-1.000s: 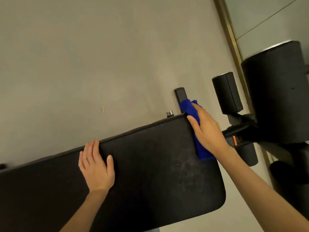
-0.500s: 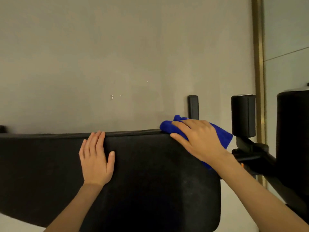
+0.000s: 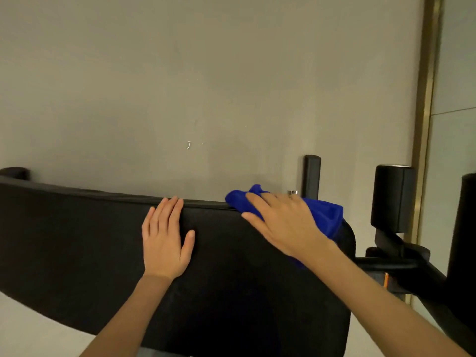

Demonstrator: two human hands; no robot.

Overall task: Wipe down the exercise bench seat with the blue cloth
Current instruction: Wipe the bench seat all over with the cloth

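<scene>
As the right hand point(image 3: 283, 225) carries the blue cloth point(image 3: 327, 212) off the end by the foam roller point(image 3: 392, 197) and onto the far edge of the black bench seat point(image 3: 77, 240), the wipe appears to be turning from the corner toward the long pad, most of it likely yet to be covered. The cloth lies right of centre, pressed under that hand's flat, outstretched fingers. The left hand point(image 3: 164, 240) rests open, palm down, at mid-frame, near the cloth but apart.

blue cloth point(image 3: 325, 213) mostly under right hand point(image 3: 286, 225), bench seat point(image 3: 77, 240) cut off left, roller point(image 3: 466, 240) cropped right
</scene>
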